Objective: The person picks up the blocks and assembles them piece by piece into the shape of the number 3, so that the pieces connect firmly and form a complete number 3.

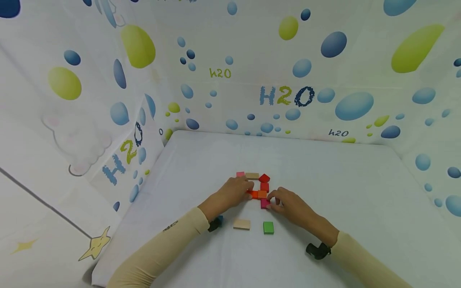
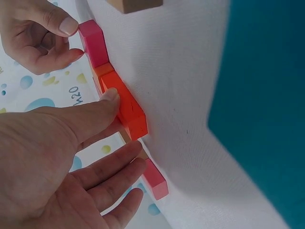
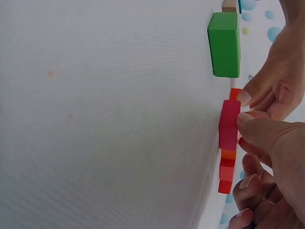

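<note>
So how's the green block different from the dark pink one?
The right hand touches the dark pink block, but no hand touches the green block. The dark pink block sits against a light orange block, while the green block stands apart. Both rest on the white table.

Left arm (image 1: 162, 248) and right arm (image 1: 363, 260) reach forward, converging; left hand (image 1: 234, 190) and right hand (image 1: 289, 203) are near, not touching. Left thumb (image 2: 95, 114) and index finger (image 2: 102, 137) pinch, other fingers slightly bent. Right thumb (image 3: 262, 131) likewise pinches, other fingers curled.
</note>
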`<state>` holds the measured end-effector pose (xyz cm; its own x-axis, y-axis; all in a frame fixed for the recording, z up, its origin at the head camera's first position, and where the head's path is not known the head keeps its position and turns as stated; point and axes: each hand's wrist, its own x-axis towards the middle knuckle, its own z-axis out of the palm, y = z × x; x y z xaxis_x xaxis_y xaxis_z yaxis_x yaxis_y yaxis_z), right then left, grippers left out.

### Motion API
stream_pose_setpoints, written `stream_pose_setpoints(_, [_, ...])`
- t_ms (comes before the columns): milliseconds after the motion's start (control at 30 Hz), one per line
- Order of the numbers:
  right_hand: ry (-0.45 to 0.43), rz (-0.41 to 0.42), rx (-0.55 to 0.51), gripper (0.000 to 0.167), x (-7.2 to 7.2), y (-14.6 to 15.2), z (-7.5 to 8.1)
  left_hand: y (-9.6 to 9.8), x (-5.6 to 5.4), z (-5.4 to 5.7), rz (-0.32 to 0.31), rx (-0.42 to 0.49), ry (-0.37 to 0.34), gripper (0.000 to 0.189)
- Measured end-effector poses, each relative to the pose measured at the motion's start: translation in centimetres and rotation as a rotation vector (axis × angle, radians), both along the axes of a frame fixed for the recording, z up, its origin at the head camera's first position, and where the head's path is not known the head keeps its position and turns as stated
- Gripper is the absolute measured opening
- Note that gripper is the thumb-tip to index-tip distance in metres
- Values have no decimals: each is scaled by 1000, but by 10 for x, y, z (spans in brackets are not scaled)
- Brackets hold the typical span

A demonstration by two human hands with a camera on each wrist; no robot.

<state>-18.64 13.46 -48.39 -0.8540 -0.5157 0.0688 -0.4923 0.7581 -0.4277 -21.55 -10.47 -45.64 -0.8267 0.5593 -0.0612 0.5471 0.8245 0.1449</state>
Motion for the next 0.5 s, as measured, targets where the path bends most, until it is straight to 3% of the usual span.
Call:
stream_pose_setpoints(333, [16,-6,-16,25,1,2,1,0,0,-2,-2,8,-2,20])
stream_pose_setpoints(500, [26,-24,-4,27,1,4,4,0,-1,-1,15,25,-39,22])
